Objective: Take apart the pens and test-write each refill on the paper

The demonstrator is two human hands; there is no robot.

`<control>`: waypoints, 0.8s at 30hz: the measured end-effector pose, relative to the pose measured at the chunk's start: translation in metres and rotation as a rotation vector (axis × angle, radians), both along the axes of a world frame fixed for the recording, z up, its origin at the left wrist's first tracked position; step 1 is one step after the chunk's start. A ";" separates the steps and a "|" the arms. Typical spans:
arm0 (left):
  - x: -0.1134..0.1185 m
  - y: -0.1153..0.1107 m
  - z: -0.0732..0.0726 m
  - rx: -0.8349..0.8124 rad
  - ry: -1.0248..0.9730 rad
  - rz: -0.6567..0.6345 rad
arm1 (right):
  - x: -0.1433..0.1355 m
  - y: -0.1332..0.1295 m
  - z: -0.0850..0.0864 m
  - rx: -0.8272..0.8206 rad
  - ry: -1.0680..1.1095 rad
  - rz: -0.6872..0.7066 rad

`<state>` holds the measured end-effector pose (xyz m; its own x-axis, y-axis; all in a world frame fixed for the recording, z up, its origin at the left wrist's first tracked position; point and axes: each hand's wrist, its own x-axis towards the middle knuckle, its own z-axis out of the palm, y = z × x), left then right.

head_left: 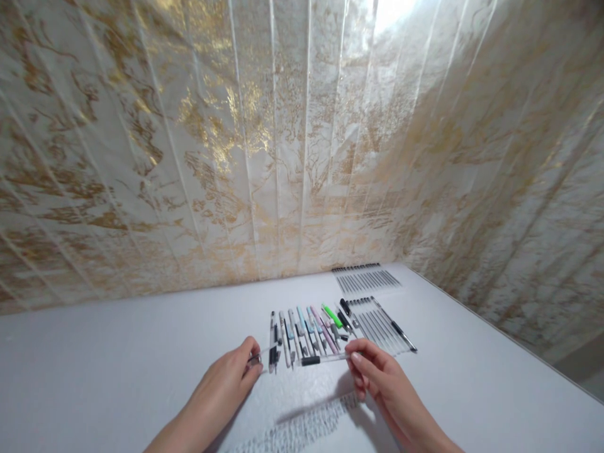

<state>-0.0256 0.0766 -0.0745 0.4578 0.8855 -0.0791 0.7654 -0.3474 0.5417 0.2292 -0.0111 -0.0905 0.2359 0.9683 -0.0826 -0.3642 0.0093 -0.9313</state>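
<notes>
Head view: loose pens, easily scattered

Left hand point(232, 372) pinches a small shiny piece point(255, 359), which might slip; rightward, slim multicoloured plastic pens point(302, 322) could roll if bumped by the clear, black-gripped pen barrel point(310, 361) pinched in the right hand point(377, 372).

We note a white bench point(104, 358) below a pale, gold-patterned wall covering point(212, 170) with vertical creases; bright glare point(394, 12) whitens its top, right of centre.

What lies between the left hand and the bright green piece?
In the head view, between left hand and bright green piece lie white pens, light-blue pens and pink pens, among others.
</notes>
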 end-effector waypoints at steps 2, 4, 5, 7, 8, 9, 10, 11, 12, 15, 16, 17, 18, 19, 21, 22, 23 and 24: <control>-0.004 -0.004 0.003 -0.006 0.013 -0.011 | 0.001 -0.001 0.003 0.023 -0.104 -0.015; -0.004 -0.009 0.008 -0.010 0.060 -0.026 | 0.002 -0.002 0.006 0.040 -0.194 -0.023; -0.002 -0.012 0.010 -0.012 0.095 -0.037 | 0.002 -0.002 0.007 0.045 -0.218 -0.026; 0.002 -0.019 0.012 -0.008 0.158 -0.065 | 0.002 -0.003 0.008 0.048 -0.227 -0.031; 0.004 -0.022 0.012 -0.006 0.180 -0.080 | 0.001 -0.004 0.008 0.046 -0.221 -0.031; 0.006 -0.025 0.011 -0.004 0.191 -0.095 | 0.001 -0.004 0.007 0.045 -0.213 -0.028; 0.008 -0.027 0.010 0.000 0.195 -0.106 | 0.001 -0.004 0.007 0.043 -0.205 -0.024; 0.009 -0.029 0.009 0.004 0.195 -0.117 | 0.001 -0.004 0.006 0.043 -0.196 -0.020; 0.010 -0.031 0.008 0.004 0.195 -0.125 | 0.001 -0.004 0.005 0.044 -0.187 -0.017; 0.011 -0.034 0.006 -0.004 0.192 -0.146 | 0.001 -0.003 0.004 0.052 -0.160 -0.006; 0.011 -0.035 0.006 -0.009 0.188 -0.152 | 0.002 -0.003 0.003 0.054 -0.152 -0.002; 0.011 -0.036 0.006 -0.013 0.179 -0.158 | 0.003 -0.002 0.002 0.056 -0.145 0.001; 0.012 -0.037 0.006 -0.014 0.167 -0.163 | 0.003 -0.002 0.002 0.057 -0.139 0.002; 0.012 -0.038 0.007 -0.011 0.154 -0.167 | 0.004 -0.002 0.001 0.057 -0.136 0.000; 0.012 -0.040 0.007 -0.003 0.132 -0.168 | 0.004 -0.002 0.001 0.058 -0.133 0.007; 0.012 -0.041 0.007 -0.001 0.124 -0.167 | 0.005 -0.003 0.001 0.057 -0.132 0.009; 0.012 -0.042 0.007 -0.001 0.120 -0.167 | 0.005 -0.003 0.001 0.055 -0.133 0.016; 0.012 -0.043 0.007 -0.001 0.120 -0.167 | 0.006 -0.003 0.001 0.053 -0.134 0.021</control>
<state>-0.0131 0.0339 -0.0671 0.5852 0.7982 -0.1428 0.7565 -0.4740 0.4507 0.2350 -0.0143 -0.0891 0.2212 0.9752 0.0000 -0.2368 0.0537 -0.9701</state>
